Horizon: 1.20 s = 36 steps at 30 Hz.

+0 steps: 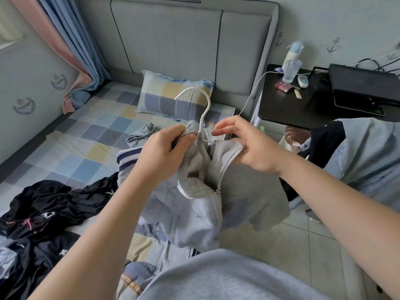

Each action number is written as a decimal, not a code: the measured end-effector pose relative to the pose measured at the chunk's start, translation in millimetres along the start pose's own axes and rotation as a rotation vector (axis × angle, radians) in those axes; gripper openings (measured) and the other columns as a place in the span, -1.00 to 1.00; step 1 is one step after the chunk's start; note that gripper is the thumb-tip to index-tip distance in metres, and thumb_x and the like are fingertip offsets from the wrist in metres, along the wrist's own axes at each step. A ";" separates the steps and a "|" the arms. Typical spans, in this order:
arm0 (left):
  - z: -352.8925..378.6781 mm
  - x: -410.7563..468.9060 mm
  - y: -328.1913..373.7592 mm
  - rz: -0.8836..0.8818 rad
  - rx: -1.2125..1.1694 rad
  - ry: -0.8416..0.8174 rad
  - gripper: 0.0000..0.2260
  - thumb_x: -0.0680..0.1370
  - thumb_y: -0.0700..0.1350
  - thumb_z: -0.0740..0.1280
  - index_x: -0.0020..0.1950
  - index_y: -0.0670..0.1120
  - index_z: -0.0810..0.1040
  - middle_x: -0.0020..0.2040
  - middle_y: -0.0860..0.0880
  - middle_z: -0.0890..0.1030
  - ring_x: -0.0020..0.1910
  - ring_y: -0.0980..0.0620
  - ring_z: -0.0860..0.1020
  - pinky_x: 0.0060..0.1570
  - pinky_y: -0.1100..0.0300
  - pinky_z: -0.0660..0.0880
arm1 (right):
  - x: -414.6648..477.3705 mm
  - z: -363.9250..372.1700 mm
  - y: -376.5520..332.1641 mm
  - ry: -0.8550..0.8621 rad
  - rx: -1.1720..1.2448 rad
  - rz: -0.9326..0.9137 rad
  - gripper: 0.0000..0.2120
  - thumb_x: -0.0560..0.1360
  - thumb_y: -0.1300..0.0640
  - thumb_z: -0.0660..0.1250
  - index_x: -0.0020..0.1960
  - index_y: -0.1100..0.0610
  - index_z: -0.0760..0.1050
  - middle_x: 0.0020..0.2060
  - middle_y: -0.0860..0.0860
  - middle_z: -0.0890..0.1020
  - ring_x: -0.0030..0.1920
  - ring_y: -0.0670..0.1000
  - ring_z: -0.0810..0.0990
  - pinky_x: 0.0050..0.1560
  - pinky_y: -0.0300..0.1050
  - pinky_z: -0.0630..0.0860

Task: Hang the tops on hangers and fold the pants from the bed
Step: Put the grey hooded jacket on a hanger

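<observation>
Hoodie, grey, zip-front, held up over the near edge of the bed, with the hanger inside its neck and the hook rising up and away toward the pillow. Left hand clenches the left collar, bunched just beside the hanger's neck; right hand curls on the right collar edge by the zip, both equally near. Hanger's long axis looks to run left-right between the hands, so seating each shoulder likely means drawing fabric outward; black clothes lie on the bed, left.
</observation>
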State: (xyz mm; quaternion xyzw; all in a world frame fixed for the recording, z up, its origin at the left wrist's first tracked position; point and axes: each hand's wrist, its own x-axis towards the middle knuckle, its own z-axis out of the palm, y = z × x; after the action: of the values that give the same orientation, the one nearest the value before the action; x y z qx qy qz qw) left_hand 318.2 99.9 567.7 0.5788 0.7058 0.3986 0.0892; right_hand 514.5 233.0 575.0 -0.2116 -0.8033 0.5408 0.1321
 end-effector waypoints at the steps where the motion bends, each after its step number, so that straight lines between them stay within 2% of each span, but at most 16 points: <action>1: 1.3 -0.9 1.3 0.013 -0.015 0.013 -0.63 0.65 -0.06 0.29 -0.30 -0.16 0.29 -0.44 -0.07 0.32 -0.43 0.02 0.28 -0.40 0.17 0.23 | -1.6 2.5 2.1 0.014 0.058 -0.001 -0.50 0.48 0.44 0.39 0.30 0.05 0.39 0.28 0.03 0.54 0.23 0.35 0.53 0.23 0.08 0.55; 5: 6.5 -1.9 2.0 0.013 -0.047 0.047 -0.62 0.65 -0.09 0.30 -0.29 -0.22 0.30 -0.41 -0.18 0.35 -0.38 -0.15 0.32 -0.32 0.07 0.26 | -6.2 2.3 3.5 -0.074 0.386 0.179 -0.55 0.41 0.21 0.18 0.28 0.12 0.52 0.24 0.11 0.61 0.28 0.10 0.56 0.30 -0.01 0.46; 7: 9.2 -1.3 2.8 0.024 -0.042 0.031 -0.62 0.64 -0.07 0.28 -0.31 -0.18 0.29 -0.41 -0.11 0.35 -0.36 -0.12 0.33 -0.22 0.08 0.25 | -4.4 5.5 1.1 -0.076 0.196 0.175 -0.68 0.52 0.01 0.28 0.19 0.14 0.58 0.13 0.12 0.65 0.18 0.07 0.61 0.26 -0.03 0.48; 9: 14.7 -1.1 6.9 0.067 -0.001 0.014 -0.65 0.64 -0.06 0.27 -0.31 -0.16 0.33 -0.37 0.00 0.36 -0.29 -0.09 0.35 -0.12 0.00 0.32 | -0.5 13.3 0.6 0.010 -0.053 0.127 -0.63 0.53 -0.18 0.37 0.05 0.13 0.60 -0.08 0.07 0.67 -0.05 -0.05 0.61 0.11 -0.11 0.51; 12: 24.7 -3.7 8.6 0.013 0.183 0.167 -0.72 0.63 -0.01 0.27 -0.20 -0.15 0.53 -0.11 0.03 0.49 -0.07 -0.10 0.38 0.03 -0.03 0.33 | 4.9 23.5 -1.1 0.070 -0.128 0.050 -0.79 0.58 0.06 0.38 -0.11 0.20 0.57 -0.30 0.04 0.59 -0.26 -0.12 0.50 -0.14 -0.16 0.46; 14: 23.8 -5.9 3.7 -0.113 0.262 0.312 -0.76 0.65 0.00 0.26 -0.14 -0.08 0.56 -0.04 0.01 0.51 -0.03 -0.11 0.40 -0.02 0.02 0.31 | 4.4 20.9 -0.3 0.101 -0.174 0.041 -0.80 0.61 0.15 0.34 -0.13 0.26 0.53 -0.38 0.04 0.50 -0.32 -0.11 0.43 -0.20 -0.10 0.40; 18: 21.6 -0.5 -8.1 -0.470 -0.214 0.313 -0.72 0.69 0.01 0.18 -0.21 -0.01 0.44 -0.32 0.16 0.49 -0.29 0.12 0.45 -0.21 0.06 0.40 | 1.3 13.4 -4.6 0.090 -0.303 0.041 -0.73 0.62 0.00 0.30 -0.14 0.18 0.50 -0.40 0.08 0.42 -0.36 -0.07 0.37 -0.23 -0.03 0.35; 21: 30.0 4.4 -2.6 -0.574 -0.410 0.351 -0.73 0.69 -0.01 0.16 -0.05 -0.12 0.54 -0.15 -0.05 0.59 -0.12 -0.01 0.55 0.03 -0.08 0.53 | 4.4 10.5 -13.2 0.102 -0.425 0.024 -0.62 0.62 -0.10 0.26 -0.30 0.06 0.38 -0.50 -0.08 0.36 -0.46 -0.12 0.33 -0.32 -0.12 0.30; 23: 31.5 8.3 0.8 -0.516 -0.363 0.342 -0.73 0.69 -0.01 0.17 -0.03 -0.14 0.55 -0.12 -0.11 0.61 -0.12 -0.01 0.56 -0.01 0.01 0.52 | 8.6 6.0 -18.7 0.122 -0.493 0.021 -0.59 0.62 -0.09 0.26 -0.32 0.11 0.39 -0.53 -0.09 0.36 -0.47 -0.11 0.34 -0.36 -0.20 0.29; 25: 25.9 16.1 0.1 -0.441 -0.309 0.296 -0.72 0.68 -0.01 0.20 -0.07 -0.17 0.54 -0.20 -0.10 0.58 -0.26 0.08 0.48 -0.18 0.11 0.45 | 12.0 -1.0 -23.2 0.119 -0.510 0.030 -0.65 0.63 -0.04 0.25 -0.24 0.15 0.48 -0.56 -0.11 0.36 -0.49 -0.12 0.34 -0.39 -0.30 0.25; 28: 11.0 31.6 0.5 -0.305 -0.173 0.225 -0.69 0.66 0.00 0.24 -0.18 -0.17 0.47 -0.36 0.04 0.44 -0.43 0.20 0.32 -0.42 0.33 0.26 | 13.5 -13.6 -37.3 0.080 -0.575 0.000 -0.80 0.64 0.04 0.24 -0.08 0.02 0.59 -0.57 -0.20 0.44 -0.47 -0.19 0.41 -0.38 -0.39 0.29; 29: 5.2 37.2 2.8 -0.249 -0.121 0.211 -0.71 0.66 -0.01 0.26 -0.20 -0.13 0.48 -0.38 0.09 0.43 -0.45 0.21 0.34 -0.44 0.36 0.27 | 13.8 -18.4 -43.9 0.073 -0.597 -0.027 -0.81 0.64 0.05 0.24 -0.06 0.00 0.60 -0.53 -0.27 0.50 -0.44 -0.23 0.46 -0.35 -0.43 0.32; 31: -7.7 49.4 8.7 -0.156 -0.025 0.197 -0.78 0.65 -0.04 0.28 -0.14 -0.09 0.57 -0.36 0.10 0.50 -0.42 0.21 0.41 -0.43 0.38 0.30 | 14.0 -27.5 -54.8 0.044 -0.623 -0.056 -0.80 0.63 0.04 0.24 -0.06 -0.01 0.63 -0.46 -0.25 0.58 -0.40 -0.24 0.53 -0.31 -0.41 0.38; 33: -24.7 63.8 12.7 -0.093 0.038 0.252 -0.82 0.63 -0.05 0.30 -0.07 -0.10 0.62 -0.30 0.03 0.59 -0.33 0.14 0.50 -0.32 0.30 0.40 | 11.6 -33.6 -60.2 -0.033 -0.709 -0.061 -0.78 0.62 0.03 0.24 -0.01 0.00 0.67 -0.39 -0.24 0.61 -0.29 -0.27 0.54 -0.19 -0.38 0.41; 35: -44.6 76.7 18.0 -0.031 0.026 0.309 -0.85 0.60 -0.03 0.32 -0.07 -0.04 0.64 -0.29 0.07 0.59 -0.30 0.19 0.50 -0.25 0.30 0.42 | 8.4 -35.3 -61.6 -0.159 -0.809 -0.027 -0.77 0.64 0.05 0.24 0.10 -0.01 0.68 -0.16 -0.38 0.64 -0.05 -0.29 0.57 0.06 -0.37 0.44; 36: -50.9 81.1 22.3 0.006 -0.001 0.307 -0.85 0.59 -0.01 0.33 -0.08 -0.02 0.65 -0.29 0.08 0.59 -0.31 0.21 0.49 -0.24 0.31 0.41 | 8.8 -37.0 -62.0 -0.190 -0.853 -0.014 -0.76 0.65 0.06 0.24 0.14 0.00 0.68 -0.01 -0.32 0.67 0.05 -0.22 0.58 0.18 -0.26 0.45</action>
State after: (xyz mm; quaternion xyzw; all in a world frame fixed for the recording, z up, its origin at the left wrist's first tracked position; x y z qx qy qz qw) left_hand 279.4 148.8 643.6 0.5133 0.7092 0.4829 -0.0207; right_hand 511.0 247.2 646.2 -0.1911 -0.9648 0.1767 -0.0377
